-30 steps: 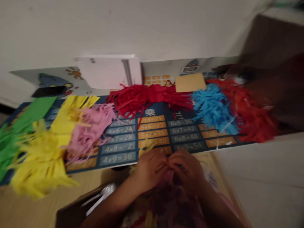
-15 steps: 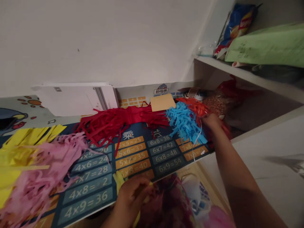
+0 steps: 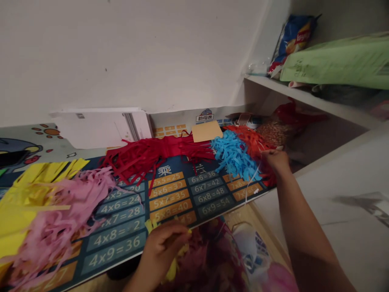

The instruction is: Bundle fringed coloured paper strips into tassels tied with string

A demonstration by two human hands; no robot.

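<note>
My left hand (image 3: 161,249) is closed at the table's front edge, with yellow fringed paper (image 3: 172,268) between its fingers, its ends sticking out above and below. Reaching to the right end of the table, my right hand (image 3: 278,160) pinches a thin white string (image 3: 254,175) that hangs over the front edge. Just behind that hand lies orange fringed paper (image 3: 251,142), and blue fringed paper (image 3: 234,154) is to its left. Red fringed paper (image 3: 165,148) stretches along the middle. Pink fringed paper (image 3: 69,211) and yellow fringed sheets (image 3: 22,200) spread at the left.
The mat (image 3: 121,239) carries printed multiplication rows. A white box-like object (image 3: 100,127) leans against the wall; a tan card (image 3: 207,131) rests on the red fringe. Shelves on the right hold a chip bag (image 3: 293,40) and a green package (image 3: 337,61). A patterned dark-red cloth (image 3: 212,251) is below.
My right hand has drawn slightly toward the right, off the orange fringe, with the string in its fingers. My left hand keeps its hold on the yellow paper; the view has shifted slightly.
</note>
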